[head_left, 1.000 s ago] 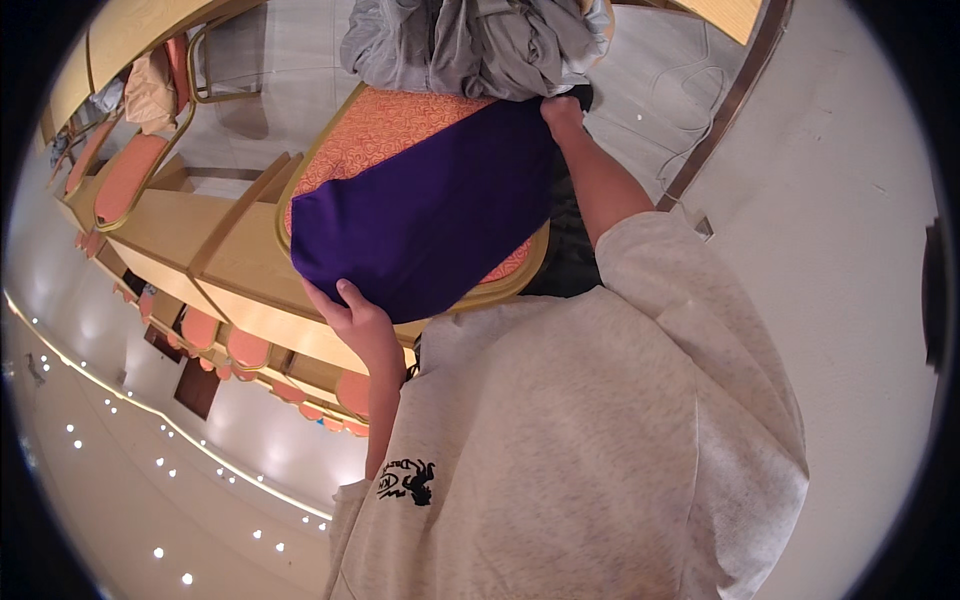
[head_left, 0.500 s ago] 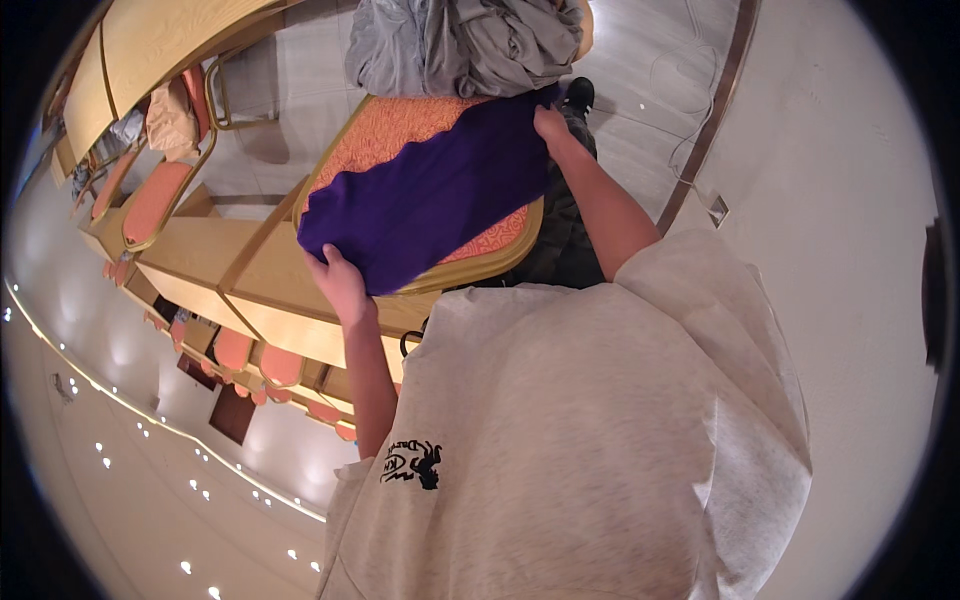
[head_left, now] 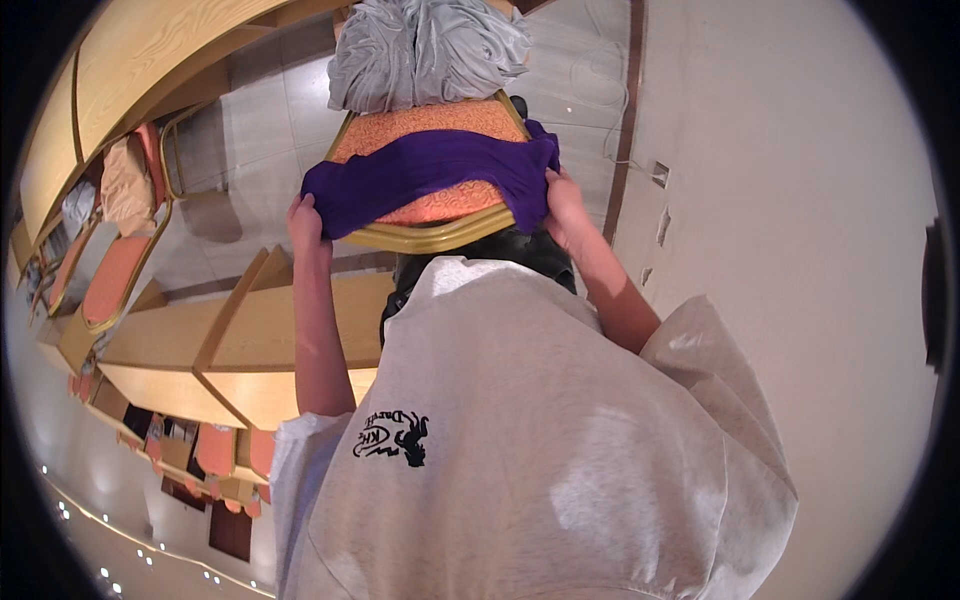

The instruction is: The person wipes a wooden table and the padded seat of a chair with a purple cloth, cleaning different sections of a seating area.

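Observation:
A dark purple cloth stretches across an orange patterned chair seat with a gold edge. My left hand grips the cloth's left end, thumb on top. At the other end my right hand is closed on the cloth near the seat's right corner. The cloth's middle arches upward, and bare seat shows both beyond it and below it. Part of the right end bunches above my right hand. Whether the purple cloth is a garment cannot be told.
A heap of grey fabric lies at the far end of the seat. Wooden desks stand to the left, with more orange chairs and a brown paper bag. A pale wall with a socket rises on the right.
The cloth lay flatter and slanted across the seat; now it runs level, narrower and gathered. My right hand has come nearer and lower, while the left holds its end. The view has turned.

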`<action>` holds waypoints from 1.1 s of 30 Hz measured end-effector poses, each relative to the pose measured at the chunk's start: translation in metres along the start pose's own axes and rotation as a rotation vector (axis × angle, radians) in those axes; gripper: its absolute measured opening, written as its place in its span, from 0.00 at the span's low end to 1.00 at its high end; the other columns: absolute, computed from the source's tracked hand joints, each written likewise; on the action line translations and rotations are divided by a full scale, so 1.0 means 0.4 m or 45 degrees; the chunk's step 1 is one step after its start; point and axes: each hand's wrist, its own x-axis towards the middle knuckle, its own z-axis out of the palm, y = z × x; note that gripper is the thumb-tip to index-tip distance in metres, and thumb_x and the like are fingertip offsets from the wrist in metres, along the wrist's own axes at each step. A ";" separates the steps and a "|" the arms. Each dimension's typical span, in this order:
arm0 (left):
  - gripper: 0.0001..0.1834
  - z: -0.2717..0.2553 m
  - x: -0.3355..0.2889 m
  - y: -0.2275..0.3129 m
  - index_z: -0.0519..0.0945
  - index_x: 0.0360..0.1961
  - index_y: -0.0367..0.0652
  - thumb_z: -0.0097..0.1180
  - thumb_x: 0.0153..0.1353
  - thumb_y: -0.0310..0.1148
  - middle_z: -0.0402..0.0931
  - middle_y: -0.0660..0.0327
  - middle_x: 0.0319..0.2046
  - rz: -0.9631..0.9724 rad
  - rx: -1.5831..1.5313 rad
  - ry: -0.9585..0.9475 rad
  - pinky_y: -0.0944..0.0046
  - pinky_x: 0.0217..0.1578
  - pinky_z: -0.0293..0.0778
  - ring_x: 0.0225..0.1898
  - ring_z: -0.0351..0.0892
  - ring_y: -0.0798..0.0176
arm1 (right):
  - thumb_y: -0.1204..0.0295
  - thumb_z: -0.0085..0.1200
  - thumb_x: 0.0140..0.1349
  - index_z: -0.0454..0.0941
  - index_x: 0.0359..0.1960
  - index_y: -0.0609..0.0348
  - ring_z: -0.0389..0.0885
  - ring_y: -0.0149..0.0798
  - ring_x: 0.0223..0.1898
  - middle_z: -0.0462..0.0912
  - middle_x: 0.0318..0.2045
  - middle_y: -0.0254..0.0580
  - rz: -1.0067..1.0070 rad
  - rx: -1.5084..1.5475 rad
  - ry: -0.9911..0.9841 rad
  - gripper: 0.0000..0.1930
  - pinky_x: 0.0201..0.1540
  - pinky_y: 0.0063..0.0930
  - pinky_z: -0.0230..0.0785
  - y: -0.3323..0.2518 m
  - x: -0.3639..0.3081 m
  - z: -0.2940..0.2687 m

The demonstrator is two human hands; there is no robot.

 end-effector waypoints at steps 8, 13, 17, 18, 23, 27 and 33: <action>0.20 -0.025 0.232 -0.014 0.76 0.58 0.33 0.41 0.76 0.35 0.83 0.49 0.51 -0.381 0.015 -0.493 0.55 0.51 0.83 0.47 0.86 0.55 | 0.61 0.40 0.77 0.26 0.77 0.73 0.65 0.61 0.71 0.61 0.71 0.75 -0.535 -0.361 0.463 0.43 0.73 0.38 0.53 0.139 -0.227 0.223; 0.21 0.010 0.360 -0.039 0.75 0.58 0.33 0.44 0.76 0.40 0.83 0.48 0.51 -0.443 0.235 -0.613 0.54 0.51 0.83 0.47 0.86 0.54 | 0.61 0.41 0.79 0.10 0.74 0.62 0.83 0.46 0.51 0.71 0.63 0.61 -0.371 -0.155 0.268 0.48 0.46 0.38 0.82 0.146 -0.332 0.331; 0.22 0.005 0.408 -0.062 0.78 0.56 0.37 0.53 0.72 0.44 0.85 0.50 0.49 -0.445 0.202 -0.631 0.53 0.50 0.83 0.45 0.87 0.54 | 0.60 0.43 0.79 0.14 0.76 0.58 0.81 0.43 0.54 0.65 0.70 0.55 -0.376 -0.200 0.200 0.47 0.47 0.36 0.84 0.147 -0.344 0.291; 0.21 0.000 0.413 -0.066 0.79 0.54 0.38 0.55 0.72 0.44 0.85 0.51 0.48 -0.404 0.140 -0.616 0.52 0.49 0.83 0.45 0.87 0.54 | 0.60 0.44 0.79 0.15 0.77 0.58 0.81 0.42 0.53 0.65 0.70 0.55 -0.388 -0.237 0.205 0.47 0.47 0.36 0.83 0.152 -0.338 0.275; 0.11 -0.080 0.387 -0.049 0.86 0.40 0.45 0.62 0.67 0.40 0.86 0.52 0.39 0.561 1.141 0.101 0.50 0.40 0.79 0.42 0.86 0.53 | 0.65 0.50 0.78 0.27 0.78 0.65 0.83 0.40 0.48 0.73 0.62 0.61 -0.550 -0.328 0.277 0.44 0.42 0.30 0.81 0.180 -0.305 0.216; 0.11 -0.218 0.332 0.030 0.85 0.40 0.39 0.60 0.68 0.37 0.81 0.46 0.34 1.268 1.138 0.716 0.46 0.42 0.75 0.39 0.79 0.42 | 0.71 0.54 0.75 0.35 0.79 0.57 0.79 0.28 0.29 0.85 0.43 0.50 -0.607 -0.308 0.242 0.42 0.28 0.23 0.72 0.174 -0.338 0.152; 0.12 -0.322 0.246 0.054 0.80 0.47 0.33 0.55 0.72 0.33 0.77 0.44 0.41 1.477 0.706 0.984 0.49 0.45 0.75 0.43 0.79 0.42 | 0.76 0.57 0.71 0.46 0.77 0.57 0.78 0.25 0.29 0.85 0.36 0.44 -0.771 -0.310 0.093 0.39 0.30 0.22 0.71 0.194 -0.370 0.136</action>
